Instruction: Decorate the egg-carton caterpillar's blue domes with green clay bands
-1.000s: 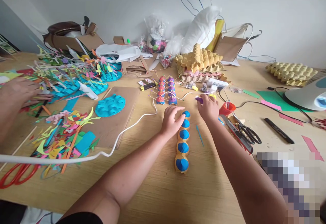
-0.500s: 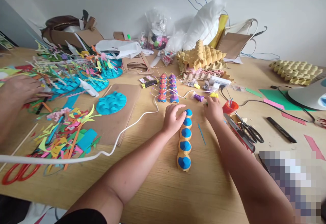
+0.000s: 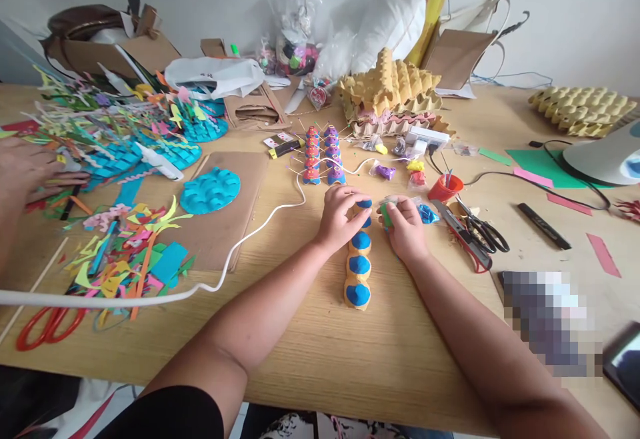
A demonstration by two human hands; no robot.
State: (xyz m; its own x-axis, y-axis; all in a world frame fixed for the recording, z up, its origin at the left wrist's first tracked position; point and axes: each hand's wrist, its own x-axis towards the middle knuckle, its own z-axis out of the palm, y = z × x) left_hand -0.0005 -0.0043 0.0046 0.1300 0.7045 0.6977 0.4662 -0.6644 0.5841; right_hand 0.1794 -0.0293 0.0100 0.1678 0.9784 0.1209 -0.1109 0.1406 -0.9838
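A strip of orange-yellow egg-carton cups (image 3: pixel 357 272) lies lengthwise before me, each cup capped with a blue dome. My left hand (image 3: pixel 343 219) rests at its far end, thumb and fingers curved apart with a blue dome showing between them; whether they touch it I cannot tell. To the right of the strip, my right hand (image 3: pixel 407 226) is closed on a small green packet (image 3: pixel 386 214), partly covered by the fingers. A blue packet (image 3: pixel 427 214) lies just beyond that hand. Two decorated carton strips, one red (image 3: pixel 312 156) and one purple (image 3: pixel 335 156), stand farther back.
Another person's hand (image 3: pixel 37 169) works at the left among paper scraps (image 3: pixel 125 259). A white cable (image 3: pixel 235 259) crosses the table. Black-handled scissors (image 3: pixel 483 229), a red cup (image 3: pixel 445 188) and a box cutter (image 3: pixel 463 236) lie right. Egg trays (image 3: pixel 390 89) are stacked behind.
My right hand has drawn back from the small packets toward the strip, now with the green packet in it. My left hand stays by the strip's far end. The view has shifted slightly.
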